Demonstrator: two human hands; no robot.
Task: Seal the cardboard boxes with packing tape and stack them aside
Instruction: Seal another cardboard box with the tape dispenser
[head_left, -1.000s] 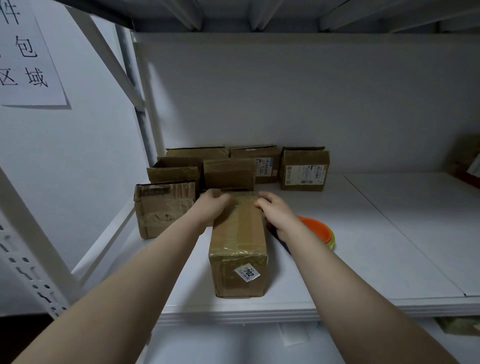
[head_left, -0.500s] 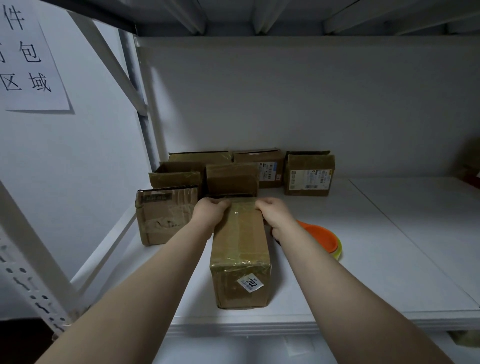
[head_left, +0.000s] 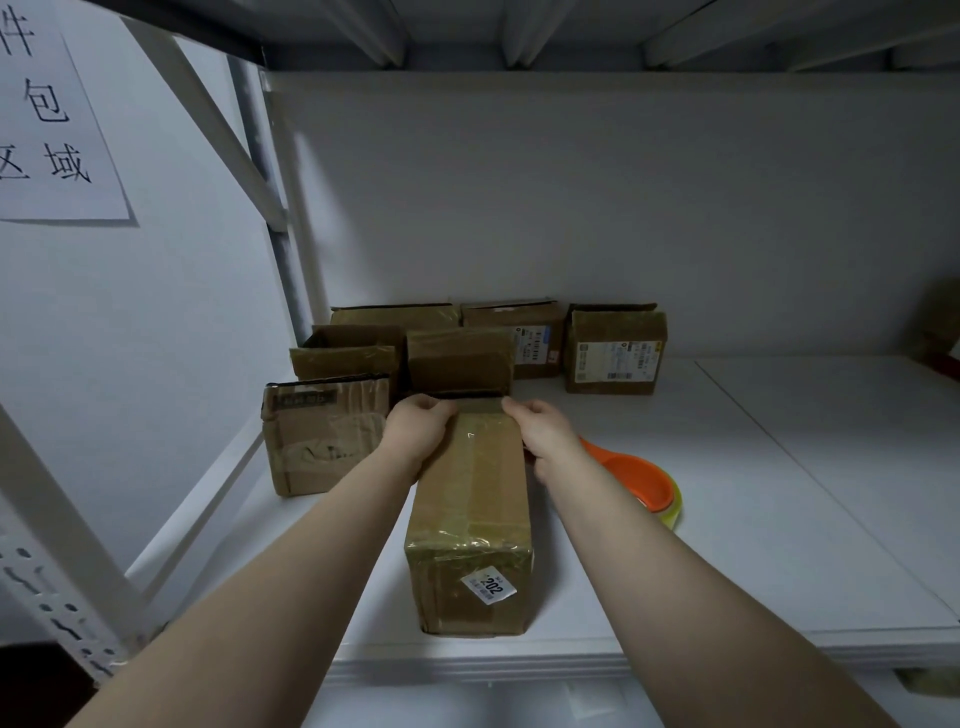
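Hands have crept to the far corners of the long box (head_left: 470, 519). My left hand (head_left: 421, 431) and right hand (head_left: 540, 431) each pinch its top edge. I think they are pressing the tape (head_left: 467, 447) flat, so sealing is nearly done. The box is rough brown cardboard, the tape shiny and crinkly. It lies near the front of the smooth white shelf (head_left: 779, 519).
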